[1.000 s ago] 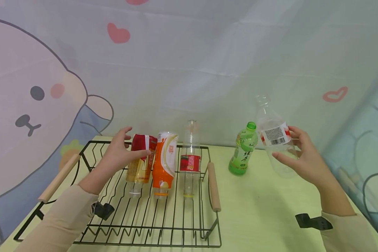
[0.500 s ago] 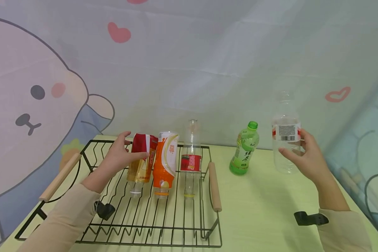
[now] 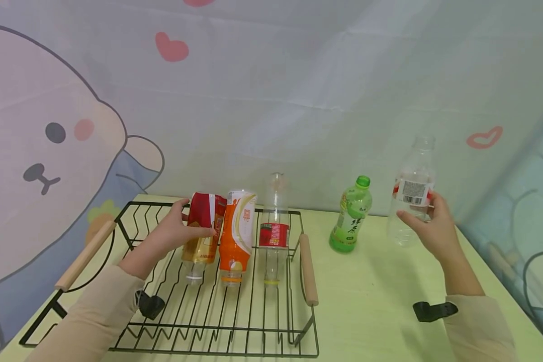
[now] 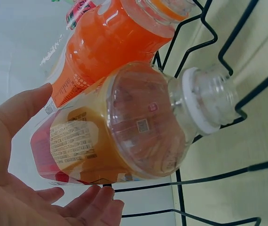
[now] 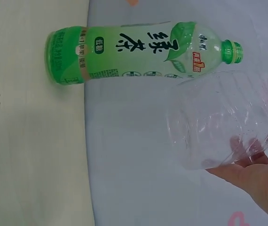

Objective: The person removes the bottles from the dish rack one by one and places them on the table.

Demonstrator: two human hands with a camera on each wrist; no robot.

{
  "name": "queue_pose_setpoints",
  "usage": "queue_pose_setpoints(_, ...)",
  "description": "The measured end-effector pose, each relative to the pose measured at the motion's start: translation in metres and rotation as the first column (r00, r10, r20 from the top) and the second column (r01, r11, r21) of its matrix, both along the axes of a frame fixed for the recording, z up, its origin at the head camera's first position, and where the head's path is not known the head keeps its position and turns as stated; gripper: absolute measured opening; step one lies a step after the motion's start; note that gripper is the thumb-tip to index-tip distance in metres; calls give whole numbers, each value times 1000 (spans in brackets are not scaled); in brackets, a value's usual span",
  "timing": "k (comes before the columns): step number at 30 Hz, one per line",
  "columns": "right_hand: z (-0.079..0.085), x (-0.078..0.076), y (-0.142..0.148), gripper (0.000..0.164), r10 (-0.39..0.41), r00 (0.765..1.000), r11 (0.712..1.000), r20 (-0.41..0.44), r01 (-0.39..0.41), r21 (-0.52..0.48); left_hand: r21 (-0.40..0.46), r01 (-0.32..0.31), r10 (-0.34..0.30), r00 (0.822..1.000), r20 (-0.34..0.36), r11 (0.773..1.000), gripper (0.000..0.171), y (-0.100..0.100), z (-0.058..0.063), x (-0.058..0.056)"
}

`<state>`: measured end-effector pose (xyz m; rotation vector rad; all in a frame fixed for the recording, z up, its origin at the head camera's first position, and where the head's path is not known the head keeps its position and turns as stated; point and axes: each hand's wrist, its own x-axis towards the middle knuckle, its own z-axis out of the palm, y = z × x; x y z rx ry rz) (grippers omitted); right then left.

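The right hand (image 3: 436, 232) is gripping a clear bottle (image 3: 412, 193) above the table (image 3: 357, 306), near a green bottle (image 3: 350, 218). The left hand (image 3: 169, 234) — spread, contact unclear — is spanning a red-and-gold bottle (image 3: 202, 247) on the rack (image 3: 308, 269).

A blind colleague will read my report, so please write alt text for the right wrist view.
The right hand holds a clear bottle, both partly cut off by the right edge. Above it in the frame, a green-labelled bottle stands on a pale tabletop, appearing sideways in this turned view.
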<state>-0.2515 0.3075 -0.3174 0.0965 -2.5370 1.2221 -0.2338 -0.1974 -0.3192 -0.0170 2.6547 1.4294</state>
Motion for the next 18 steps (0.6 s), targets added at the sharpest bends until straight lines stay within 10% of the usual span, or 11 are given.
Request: queue_pose_setpoints(18, -39, -23, 10, 86, -37, 994, 996, 98, 45, -72, -18, 28, -26, 997, 77, 999, 105, 0, -5, 0)
